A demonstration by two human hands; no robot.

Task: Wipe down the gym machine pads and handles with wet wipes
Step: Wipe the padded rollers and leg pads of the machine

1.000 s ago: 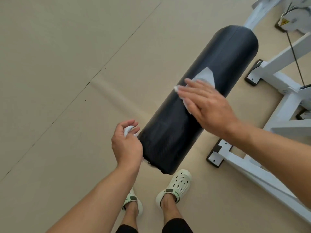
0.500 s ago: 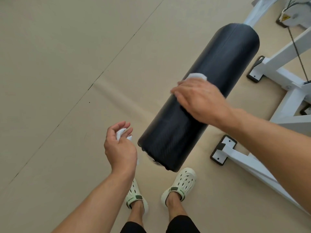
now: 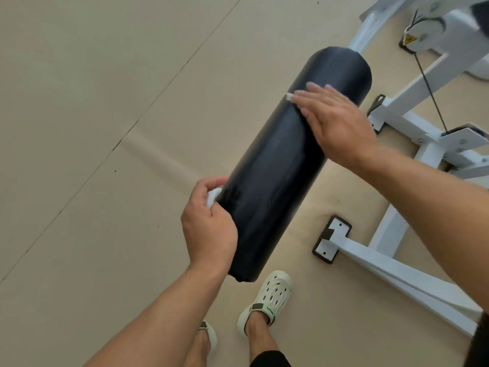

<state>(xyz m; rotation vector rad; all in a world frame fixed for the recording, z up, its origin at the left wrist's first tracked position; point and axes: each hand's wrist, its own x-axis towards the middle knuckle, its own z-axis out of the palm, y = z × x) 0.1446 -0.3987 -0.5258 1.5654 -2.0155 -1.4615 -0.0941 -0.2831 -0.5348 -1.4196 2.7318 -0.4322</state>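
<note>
Beige floor covering (image 3: 92, 102) is spanned by a white steel machine frame (image 3: 391, 263) at three o'clock. Centrally, a black cylindrical roller pad (image 3: 285, 165) is pressed by the flat right hand (image 3: 341, 128) over a white wet wipe (image 3: 289, 96); at seven o'clock a crumpled white wipe (image 3: 213, 197) is gripped by the left hand (image 3: 209, 229).

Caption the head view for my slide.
Right hand presses a wipe flat on the black roller pad; left hand holds another.

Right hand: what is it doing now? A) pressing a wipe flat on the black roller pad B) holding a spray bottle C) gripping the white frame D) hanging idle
A: the right hand lies with straight fingers on the black roller pad, a white wipe peeking out at its fingertips.
</note>
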